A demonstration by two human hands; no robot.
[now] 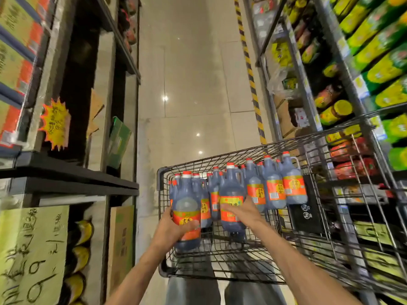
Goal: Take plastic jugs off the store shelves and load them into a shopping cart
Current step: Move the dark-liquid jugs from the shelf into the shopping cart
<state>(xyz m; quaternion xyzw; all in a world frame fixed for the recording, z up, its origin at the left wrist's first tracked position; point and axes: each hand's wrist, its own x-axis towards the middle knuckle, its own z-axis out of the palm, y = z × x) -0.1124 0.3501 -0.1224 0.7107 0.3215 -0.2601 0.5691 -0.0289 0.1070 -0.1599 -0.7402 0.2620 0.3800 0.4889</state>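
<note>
Two dark jugs were in the person's hands above the wire cart [330,164]: the left hand [170,227] was closed around the left jug [187,208], the right hand [241,211] around the right jug [232,194]. Both stood upright, red caps up. Behind them about eight more jugs [273,186] stood upright in the far half (the blur made the count uncertain). The near half showed bare mesh. The aisle floor [193,84] ahead lay open between the two shelf rows.
</note>
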